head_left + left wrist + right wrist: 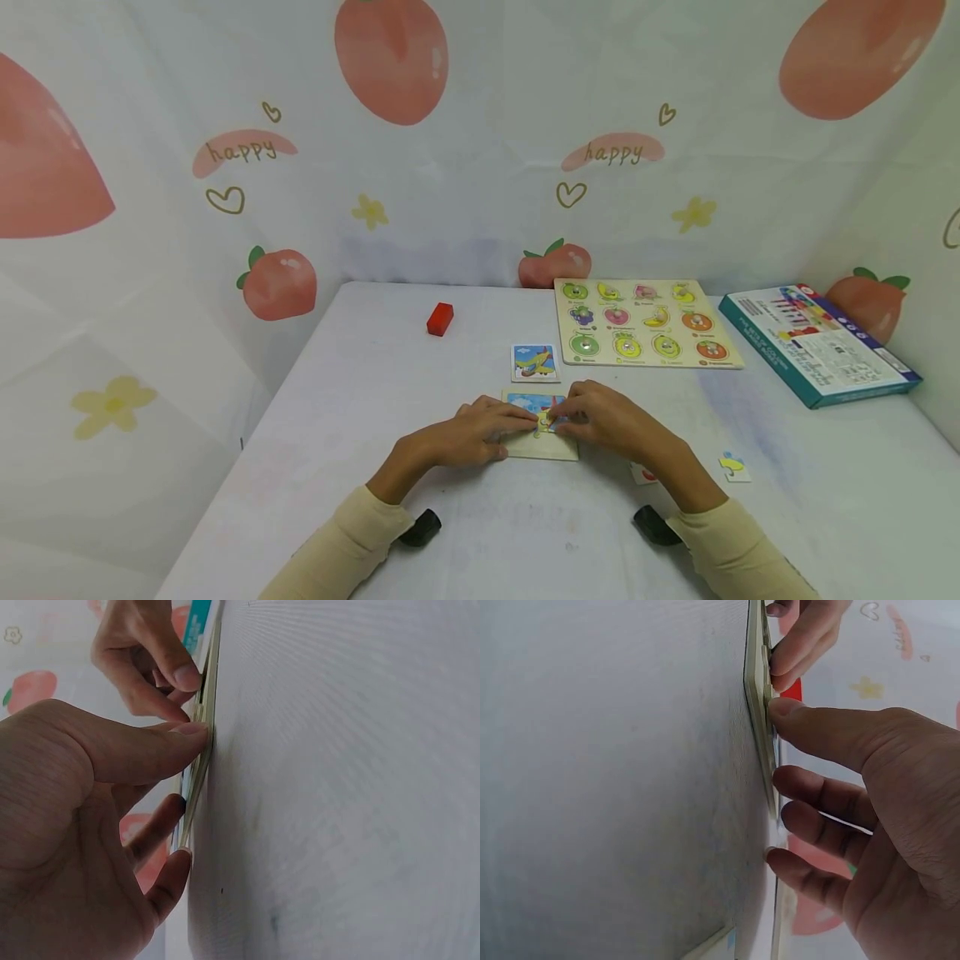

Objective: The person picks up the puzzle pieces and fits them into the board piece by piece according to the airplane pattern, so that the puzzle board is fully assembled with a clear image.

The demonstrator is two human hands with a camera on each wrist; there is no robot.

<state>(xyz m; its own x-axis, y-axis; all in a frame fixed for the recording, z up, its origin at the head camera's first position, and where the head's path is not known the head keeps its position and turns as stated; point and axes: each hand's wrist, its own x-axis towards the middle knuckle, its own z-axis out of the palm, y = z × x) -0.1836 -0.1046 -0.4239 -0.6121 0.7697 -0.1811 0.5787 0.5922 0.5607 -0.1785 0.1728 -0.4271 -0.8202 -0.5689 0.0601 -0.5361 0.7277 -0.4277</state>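
Observation:
On the table in the head view lies a small wooden puzzle board (536, 448), partly filled with pieces of an airplane picture. My left hand (468, 429) holds it at its left side, thumb at the near left corner and fingers reaching over the picture. With thumb and forefinger, my right hand (611, 419) pinches a yellowish puzzle piece (545, 422) at the board's right half; fingertips cover part of it. In the right wrist view the other fingers (817, 791) are spread beside the board. Just behind the board lies an airplane picture card (535, 363).
Near my right forearm lie one loose puzzle piece (733, 467) and another piece (643, 473) partly hidden by the arm. A fruit peg board (727, 354) and a teal-edged box (832, 358) are at the back right. A red block (440, 319) sits back left.

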